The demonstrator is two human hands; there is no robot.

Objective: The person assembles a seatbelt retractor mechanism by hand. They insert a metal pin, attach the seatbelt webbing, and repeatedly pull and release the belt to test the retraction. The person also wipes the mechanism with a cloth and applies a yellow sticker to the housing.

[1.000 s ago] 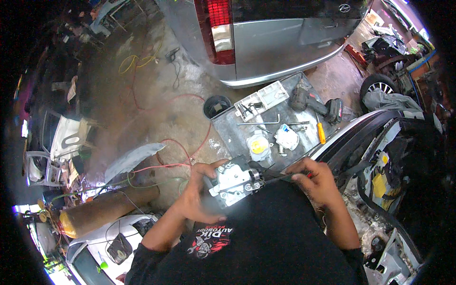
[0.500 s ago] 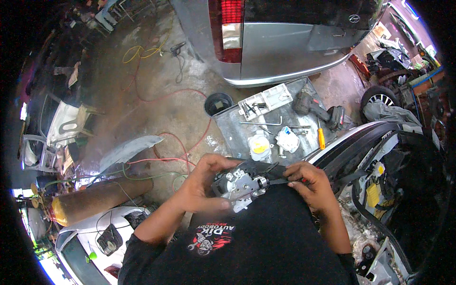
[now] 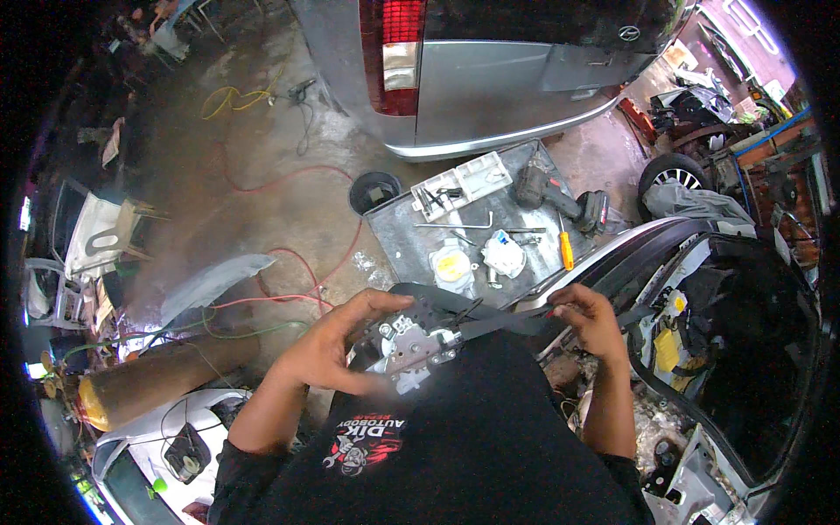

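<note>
My left hand is wrapped round a seat belt retractor, a silver metal mechanism with a dark body, held in front of my black shirt. From it a black belt webbing stretches to the right, towards the white car body. My right hand pinches this webbing between thumb and fingers, leaving a taut length between both hands. Beyond my hands, two white-and-yellow round parts, one of them a plastic cover, lie on a grey work surface.
On the work surface are a cordless impact wrench, a white parts case, an L-shaped wrench and an orange screwdriver. A black bucket stands beside it. Red hoses cross the floor near a gas cylinder.
My right hand has moved away from the retractor along the webbing, so a longer stretch of belt shows between my hands. The left hand keeps its hold. The whole view has shifted slightly.
</note>
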